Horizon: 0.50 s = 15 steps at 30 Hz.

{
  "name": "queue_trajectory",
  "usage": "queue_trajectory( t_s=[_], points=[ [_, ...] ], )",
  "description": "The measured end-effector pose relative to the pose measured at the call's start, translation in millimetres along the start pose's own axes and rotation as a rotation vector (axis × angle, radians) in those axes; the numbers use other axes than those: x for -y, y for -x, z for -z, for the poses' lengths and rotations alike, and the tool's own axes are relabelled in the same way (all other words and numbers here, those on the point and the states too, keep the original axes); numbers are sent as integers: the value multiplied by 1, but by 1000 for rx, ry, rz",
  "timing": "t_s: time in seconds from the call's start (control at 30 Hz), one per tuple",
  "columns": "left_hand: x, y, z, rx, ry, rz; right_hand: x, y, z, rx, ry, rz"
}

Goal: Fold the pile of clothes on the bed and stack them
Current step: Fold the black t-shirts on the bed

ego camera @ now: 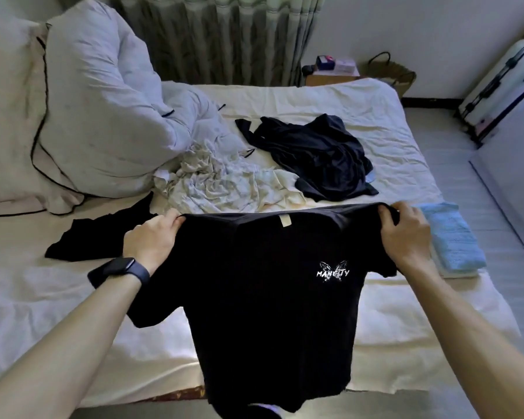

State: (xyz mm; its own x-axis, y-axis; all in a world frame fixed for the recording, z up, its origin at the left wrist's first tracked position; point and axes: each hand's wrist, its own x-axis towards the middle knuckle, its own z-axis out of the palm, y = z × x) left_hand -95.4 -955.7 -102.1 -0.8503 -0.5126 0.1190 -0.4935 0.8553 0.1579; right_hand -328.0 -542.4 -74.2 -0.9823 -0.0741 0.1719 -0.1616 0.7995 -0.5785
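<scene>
Head view: left hand (152, 240) and right hand (406, 234) fingers (390, 219) grip one shirt (270, 282). Beyond them, three loose clothes (315, 152), one blue stack (451, 237).

Cream-sheeted bed (330, 95), clothes strewn.
On it: pillow (9, 116) and bunched duvet (103, 101) far left; crumpled pale garment (224, 186) middle, dark garment (321, 155) just beside; black garment (97, 234) left; folded blue cloth (451, 237) right edge.

I hold a black T-shirt (263, 267) up by its shoulders over the bed (390, 328), my left hand (155, 237) and right hand (406, 234) each gripping a corner. Beyond it lie crumpled dark (315, 152) and pale clothes (224, 182); folded blue cloth (451, 237) sits right.
</scene>
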Motion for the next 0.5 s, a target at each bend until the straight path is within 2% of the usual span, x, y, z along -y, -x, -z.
queue_trajectory(
  t_s=[0.13, 0.3, 0.4, 0.5],
  points=[
    [9, -84, -67, 77, -43, 24, -11, -47, -84, 124, 43, -129],
    [24, -138, -163, 199, -78, 72, -46, -81, -179, 250, 95, -213],
    [34, -156, -217, 253, -119, 77, -65, -102, -229, 286, 103, -228],
    [48, -174, -260, 236, -126, 75, -75, -120, -275, 318, 93, -201]
  ],
)
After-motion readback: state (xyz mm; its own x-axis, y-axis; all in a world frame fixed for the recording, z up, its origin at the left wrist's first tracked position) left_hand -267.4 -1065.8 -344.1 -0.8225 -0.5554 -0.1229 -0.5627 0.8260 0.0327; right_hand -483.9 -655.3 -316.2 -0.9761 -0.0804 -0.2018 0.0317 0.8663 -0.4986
